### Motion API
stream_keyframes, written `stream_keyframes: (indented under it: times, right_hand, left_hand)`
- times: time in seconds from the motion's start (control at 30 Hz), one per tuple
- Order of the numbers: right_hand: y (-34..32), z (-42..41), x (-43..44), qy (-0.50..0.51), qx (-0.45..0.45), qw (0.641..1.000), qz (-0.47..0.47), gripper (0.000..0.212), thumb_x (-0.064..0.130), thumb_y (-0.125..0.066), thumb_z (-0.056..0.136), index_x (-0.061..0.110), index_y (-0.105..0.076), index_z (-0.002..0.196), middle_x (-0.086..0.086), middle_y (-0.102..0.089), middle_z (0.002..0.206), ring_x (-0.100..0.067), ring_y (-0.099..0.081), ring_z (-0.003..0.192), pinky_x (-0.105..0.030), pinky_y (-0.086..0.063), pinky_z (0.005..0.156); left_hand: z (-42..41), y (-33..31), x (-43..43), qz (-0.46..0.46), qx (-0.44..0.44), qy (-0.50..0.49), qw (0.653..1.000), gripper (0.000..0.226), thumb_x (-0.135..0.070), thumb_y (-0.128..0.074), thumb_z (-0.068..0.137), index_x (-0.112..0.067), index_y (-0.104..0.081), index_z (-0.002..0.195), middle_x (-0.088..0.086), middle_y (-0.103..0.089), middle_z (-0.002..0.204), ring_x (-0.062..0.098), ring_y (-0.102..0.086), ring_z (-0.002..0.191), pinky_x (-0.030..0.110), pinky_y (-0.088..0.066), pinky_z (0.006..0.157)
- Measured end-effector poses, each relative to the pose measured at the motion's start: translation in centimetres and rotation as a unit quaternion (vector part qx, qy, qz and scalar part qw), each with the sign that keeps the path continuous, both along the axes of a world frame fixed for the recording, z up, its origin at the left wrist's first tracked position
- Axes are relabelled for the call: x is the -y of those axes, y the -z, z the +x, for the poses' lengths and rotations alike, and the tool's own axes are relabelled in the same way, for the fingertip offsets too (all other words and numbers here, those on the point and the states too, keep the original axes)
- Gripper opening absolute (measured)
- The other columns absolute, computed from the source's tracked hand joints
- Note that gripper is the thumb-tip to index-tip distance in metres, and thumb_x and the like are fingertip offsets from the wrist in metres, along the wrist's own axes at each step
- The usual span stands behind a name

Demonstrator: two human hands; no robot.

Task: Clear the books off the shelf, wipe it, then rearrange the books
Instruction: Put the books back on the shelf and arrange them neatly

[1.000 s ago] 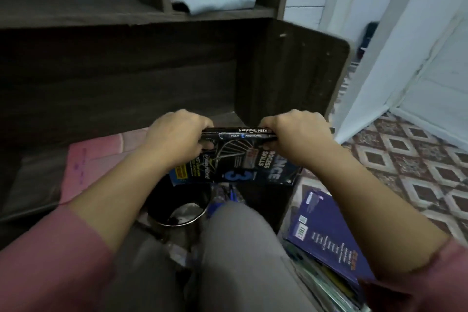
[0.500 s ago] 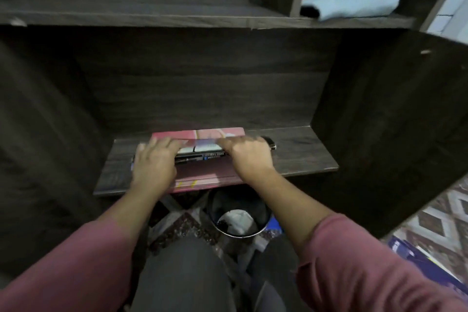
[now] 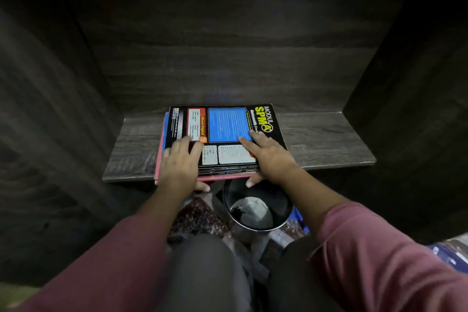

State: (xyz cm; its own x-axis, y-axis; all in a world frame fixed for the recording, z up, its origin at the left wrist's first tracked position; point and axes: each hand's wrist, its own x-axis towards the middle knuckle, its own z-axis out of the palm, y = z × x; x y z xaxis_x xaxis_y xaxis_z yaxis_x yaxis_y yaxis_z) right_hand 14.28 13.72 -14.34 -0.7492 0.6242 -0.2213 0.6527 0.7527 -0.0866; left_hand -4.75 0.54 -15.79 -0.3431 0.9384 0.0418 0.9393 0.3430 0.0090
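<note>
Books [image 3: 228, 129] now on dark shelf [image 3: 326, 139]

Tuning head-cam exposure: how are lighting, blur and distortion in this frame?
Head view: dim, cabinet walls near black; the stack of books is lit, top cover text readable; left hand and right hand sharp, no motion blur; wide-angle lens splays the walls around the shelf; faint glare on the bin rim.

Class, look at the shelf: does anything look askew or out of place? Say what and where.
The stack of books is untidy: the black book on top sits offset over the pink book, which shows at its left, and the stack juts past the shelf front, where the left hand and right hand hold it.
</note>
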Motion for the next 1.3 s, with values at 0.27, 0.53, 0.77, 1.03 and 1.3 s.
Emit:
stream_keyframes:
  times: [0.27, 0.53, 0.77, 1.03, 1.3]
  right_hand:
    - [-0.7, 0.0, 0.2, 0.014, 0.016, 1.000, -0.013, 0.116, 0.035, -0.085, 0.070, 0.030, -0.006, 0.155, -0.004, -0.002, 0.163, -0.024, -0.006, 0.149, -0.040, -0.016, 0.119]
    - [-3.0, 10.1, 3.9, 0.110, -0.100, 0.989, -0.011, 0.084, 0.034, -0.072, 0.082, 0.033, -0.024, 0.151, -0.002, -0.045, 0.145, -0.025, -0.047, 0.128, -0.034, -0.040, 0.103]
    - [-3.9, 27.6, 9.4, 0.270, -0.085, 0.959, -0.028, 0.045, 0.035, -0.064, 0.088, 0.028, -0.057, 0.131, 0.003, -0.063, 0.128, -0.020, -0.059, 0.116, -0.031, -0.046, 0.096]
    - [1.6, 43.9, 17.0, 0.471, -0.026, 0.878, -0.074, 0.046, 0.031, -0.068, 0.086, 0.025, -0.058, 0.130, -0.004, -0.060, 0.131, -0.025, -0.055, 0.120, -0.034, -0.045, 0.097]
    - [9.5, 48.0, 20.5, 0.510, -0.022, 0.855, -0.088, 0.112, 0.048, -0.083, 0.067, 0.024, -0.017, 0.154, -0.014, -0.017, 0.158, -0.031, -0.024, 0.143, -0.042, -0.030, 0.113]
  left_hand:
    - [1.4, -2.3, -0.6, -0.091, 0.011, -0.023, 0.995, 0.117, -0.059, -0.089, 0.044, -0.024, -0.026, 0.137, 0.012, -0.031, 0.140, 0.028, -0.032, 0.132, 0.041, -0.034, 0.105]
    - [11.4, -5.3, -1.7, 0.002, 0.029, 0.161, 0.987, 0.070, -0.063, -0.075, 0.065, -0.027, -0.046, 0.117, -0.006, -0.053, 0.117, 0.018, -0.049, 0.116, 0.036, -0.033, 0.098]
    - [26.3, -5.3, -3.4, 0.039, 0.052, 0.342, 0.937, 0.045, -0.045, -0.065, 0.084, -0.025, -0.047, 0.120, -0.002, -0.053, 0.120, 0.021, -0.050, 0.116, 0.037, -0.036, 0.096]
    - [41.7, -3.5, -3.4, 0.002, 0.000, 0.531, 0.848, 0.043, -0.037, -0.061, 0.088, -0.019, -0.045, 0.123, 0.004, -0.050, 0.122, 0.025, -0.053, 0.113, 0.038, -0.041, 0.086]
    - [47.5, 3.0, -0.6, -0.101, -0.065, 0.607, 0.785, 0.037, -0.022, -0.057, 0.089, -0.017, -0.042, 0.123, 0.006, -0.048, 0.119, 0.027, -0.052, 0.109, 0.040, -0.041, 0.085]
